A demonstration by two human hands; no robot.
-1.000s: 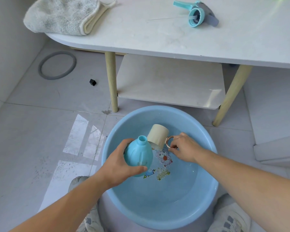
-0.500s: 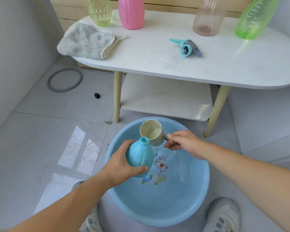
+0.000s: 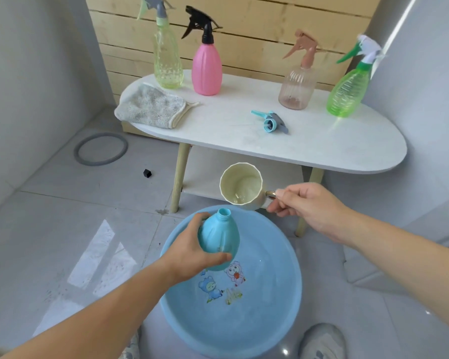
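1. We are wrapping the fingers [image 3: 196, 224] and thumb of our left hand [image 3: 189, 252] round the belly of the blue bottle [image 3: 219, 242], gripping it.
2. We are holding that bottle above the far left edge of the blue basin [image 3: 270, 322], with its uncapped neck pointing up and away from us.
3. We are pinching the metal handle of the cream cup [image 3: 241, 185] with the curled fingers of our right hand [image 3: 309, 206].
4. We are keeping the cup tipped so its mouth faces us. It is hanging just past the basin's far edge, up and right of the bottle's neck and not touching it.
5. We are looking at a white table [image 3: 322, 149] beyond the basin. A teal spray head [image 3: 270, 121] is lying near the middle of its front edge, and a grey cloth [image 3: 151, 104] is lying at its left end.
6. We are seeing four spray bottles standing along the table's back edge: a yellow-green one [image 3: 167, 63], a pink one [image 3: 207, 68], a pale rose one [image 3: 297, 85] and a green one [image 3: 346, 93].
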